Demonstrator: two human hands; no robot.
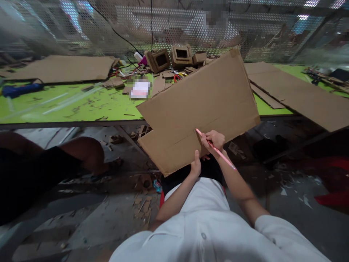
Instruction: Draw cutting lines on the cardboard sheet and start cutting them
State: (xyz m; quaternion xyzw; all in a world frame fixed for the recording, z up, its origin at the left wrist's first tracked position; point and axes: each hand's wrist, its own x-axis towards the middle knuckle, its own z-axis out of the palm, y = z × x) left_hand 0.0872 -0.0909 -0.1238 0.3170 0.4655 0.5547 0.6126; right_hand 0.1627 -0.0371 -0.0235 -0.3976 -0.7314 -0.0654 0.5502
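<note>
A large sheet of cardboard (201, 98) rests tilted across the table's front edge and my lap, with a notch in its left side. Faint lines run across its lower part. My left hand (196, 164) grips the near edge, thumb on top and fingers mostly hidden beneath. In my right hand (215, 141) is a pink pencil (225, 159), held in a closed grip. The pencil's tip meets the cardboard near one of the lines.
The green table (81, 105) bears cardboard scraps, another sheet (65, 68) at left, a blue glue gun (21, 89) and small cardboard boxes (181, 54) at the back. More cardboard (302, 91) overhangs the front edge at right. Beside me on the left sits a person (54, 160).
</note>
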